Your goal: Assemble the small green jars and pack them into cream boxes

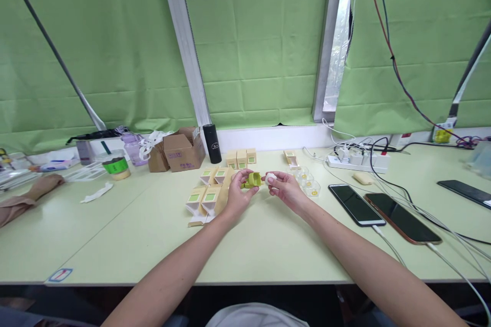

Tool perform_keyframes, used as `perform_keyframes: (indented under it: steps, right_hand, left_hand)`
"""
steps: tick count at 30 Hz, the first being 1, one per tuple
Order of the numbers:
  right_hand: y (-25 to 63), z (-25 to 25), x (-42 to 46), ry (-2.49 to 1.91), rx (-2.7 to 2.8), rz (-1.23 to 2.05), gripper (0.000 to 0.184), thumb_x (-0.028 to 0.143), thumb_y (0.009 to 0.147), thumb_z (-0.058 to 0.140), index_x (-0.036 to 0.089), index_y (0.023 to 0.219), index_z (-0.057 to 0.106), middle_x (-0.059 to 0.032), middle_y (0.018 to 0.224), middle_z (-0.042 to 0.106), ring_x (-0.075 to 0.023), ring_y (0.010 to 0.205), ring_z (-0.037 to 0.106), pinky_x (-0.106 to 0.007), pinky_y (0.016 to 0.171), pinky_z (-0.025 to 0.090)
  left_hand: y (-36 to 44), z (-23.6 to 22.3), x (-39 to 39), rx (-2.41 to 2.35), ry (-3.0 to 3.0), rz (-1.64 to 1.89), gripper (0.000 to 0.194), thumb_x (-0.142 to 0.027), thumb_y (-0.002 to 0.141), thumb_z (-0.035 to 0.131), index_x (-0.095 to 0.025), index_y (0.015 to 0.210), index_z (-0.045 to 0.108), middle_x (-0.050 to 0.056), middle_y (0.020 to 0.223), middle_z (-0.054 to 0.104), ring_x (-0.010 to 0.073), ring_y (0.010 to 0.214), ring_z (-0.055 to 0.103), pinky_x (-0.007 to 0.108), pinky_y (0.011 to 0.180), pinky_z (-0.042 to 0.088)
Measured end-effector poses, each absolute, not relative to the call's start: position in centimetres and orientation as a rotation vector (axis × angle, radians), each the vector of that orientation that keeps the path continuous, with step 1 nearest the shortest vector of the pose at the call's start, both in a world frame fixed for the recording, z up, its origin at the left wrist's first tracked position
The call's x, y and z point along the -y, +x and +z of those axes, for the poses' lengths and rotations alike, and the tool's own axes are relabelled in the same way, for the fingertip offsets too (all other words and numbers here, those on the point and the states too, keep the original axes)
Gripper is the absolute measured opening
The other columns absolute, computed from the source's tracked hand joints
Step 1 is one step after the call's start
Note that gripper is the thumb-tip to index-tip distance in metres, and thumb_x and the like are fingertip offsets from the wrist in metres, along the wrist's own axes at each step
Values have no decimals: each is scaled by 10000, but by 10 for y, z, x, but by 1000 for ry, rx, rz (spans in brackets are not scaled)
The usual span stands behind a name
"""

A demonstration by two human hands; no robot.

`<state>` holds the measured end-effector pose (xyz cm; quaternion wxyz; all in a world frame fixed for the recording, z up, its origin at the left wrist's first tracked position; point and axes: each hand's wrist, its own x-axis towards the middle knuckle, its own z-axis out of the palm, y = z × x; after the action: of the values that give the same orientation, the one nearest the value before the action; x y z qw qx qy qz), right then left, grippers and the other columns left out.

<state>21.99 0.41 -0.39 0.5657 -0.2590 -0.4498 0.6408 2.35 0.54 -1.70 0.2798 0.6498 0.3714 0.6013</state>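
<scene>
My left hand (238, 193) is closed around a small yellow-green case (253, 180), held just above the pale green table (115, 235). My right hand (284, 189) pinches a small white object (271, 178) right beside the case. Several small beige boxes with green labels (205, 196) lie to the left of my left hand, some open. Three more closed boxes (241, 157) stand in a row behind. Small clear trays with yellow pieces (309, 184) sit just right of my right hand.
Two phones (356, 204) lie face up at the right, cabled to a power strip (358, 162). A third phone (466, 191) lies far right. A black cylinder (211, 143), brown cartons (183, 150) and a green-lidded cup (116, 166) stand at the back left. Another person's sleeve (23, 202) rests far left.
</scene>
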Motion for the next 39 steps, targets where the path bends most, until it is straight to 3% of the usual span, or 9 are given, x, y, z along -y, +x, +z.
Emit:
perform_keyframes:
  steps: [5,13,28,39]
  right_hand:
    - [222,-1,-3,-558,1055,1525,474,368,583,999,178,972,805,-101,914,792,-212,769,692,-325,621,516]
    - [219,-3,-1,-648,1140,1413,412,387,612,984,187,918,792,-46,836,756,-152,684,609,-288,568,480]
    - [216,-6,-2,-685,1188,1322,380,429,594,974,193,835,797,-47,773,754,-180,691,627,-302,557,502]
    - [213,-11,-4,-699,1244,1278,433,550,659,935,181,832,788,-30,689,706,-159,617,594,-314,559,517]
  left_hand:
    - [24,-15,-5,-1073,1769,1642,476,-149,711,850,-233,1158,708,89,1196,712,258,1125,665,434,1024,504]
    - [27,-11,2,-1080,1809,1636,480,-94,698,832,-251,1139,727,80,1203,676,270,1168,635,455,1059,488]
    - [30,-10,6,-1097,1810,1595,490,-76,672,861,-301,1102,790,70,1220,593,283,1243,585,481,1146,467]
    - [29,-10,9,-1120,1844,1612,477,-158,635,927,-292,1072,790,63,1189,584,272,1181,597,458,1076,499]
